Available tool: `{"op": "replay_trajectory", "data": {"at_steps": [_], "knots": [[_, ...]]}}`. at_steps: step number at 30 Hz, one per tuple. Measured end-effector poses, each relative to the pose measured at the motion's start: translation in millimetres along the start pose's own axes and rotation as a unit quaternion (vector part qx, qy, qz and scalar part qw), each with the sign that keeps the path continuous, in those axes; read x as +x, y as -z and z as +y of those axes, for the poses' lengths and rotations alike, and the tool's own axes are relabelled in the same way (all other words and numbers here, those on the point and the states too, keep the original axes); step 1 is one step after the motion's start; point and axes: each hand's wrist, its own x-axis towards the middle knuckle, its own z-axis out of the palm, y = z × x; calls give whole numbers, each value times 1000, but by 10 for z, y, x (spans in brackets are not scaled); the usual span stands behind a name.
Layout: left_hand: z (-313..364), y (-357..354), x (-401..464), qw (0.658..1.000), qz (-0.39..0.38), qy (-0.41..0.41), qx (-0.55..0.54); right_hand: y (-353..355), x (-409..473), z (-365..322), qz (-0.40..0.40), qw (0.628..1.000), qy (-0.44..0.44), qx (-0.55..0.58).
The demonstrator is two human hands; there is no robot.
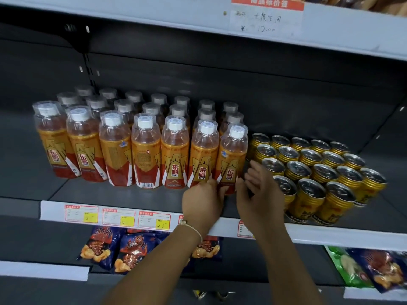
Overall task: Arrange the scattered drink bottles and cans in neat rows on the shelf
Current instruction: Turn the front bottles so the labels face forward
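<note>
My two hands are at the front of the dark grey metal shelf (pixel 123 195), either side of the front right bottle (pixel 231 159), a clear plastic bottle of orange drink with a white cap and a red-and-gold label, which I take as my landmark. My left hand (pixel 203 200) sits at its lower left, fingers curled against the base where it meets the neighbouring bottle; from here I cannot tell whether I am truly gripping it or only pressing on it. My right hand (pixel 258 192) is just to its right, fingers spread and loosely bent, holding nothing, with the fingertips close to the bottle's side and partly covering the nearest cans. A thin pale bracelet (pixel 195 230) circles my left wrist. To the left of the landmark bottle the rest of the orange drink bottles (pixel 145 150) stand upright in a front row, with further rows behind them reaching to the back wall. Just to its right stand the gold ribbed metal cans (pixel 323 172) with silver pull-tab tops, packed in slanting rows. Below and left of the landmark, white price tags with red borders and yellow patches (pixel 117 217) line the shelf's front edge. Under that, dark blue snack bags (pixel 132 249) lie on the next shelf down, and a green bag (pixel 348 269) lies far to the lower right.
</note>
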Motion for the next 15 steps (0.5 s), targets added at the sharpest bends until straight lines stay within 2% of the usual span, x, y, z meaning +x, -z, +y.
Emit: {"op": "replay_trajectory", "data": {"at_steps": [6, 12, 15], "knots": [[-1, 176, -136, 993, 73, -61, -65, 64, -63, 41, -80, 997, 17, -11], [-114, 454, -407, 991, 111, -36, -70, -48, -76, 32, -132, 990, 32, 37], [-297, 576, -517, 993, 103, -9, -56, -171, -153, -33, -155, 986, 36, 58]]}}
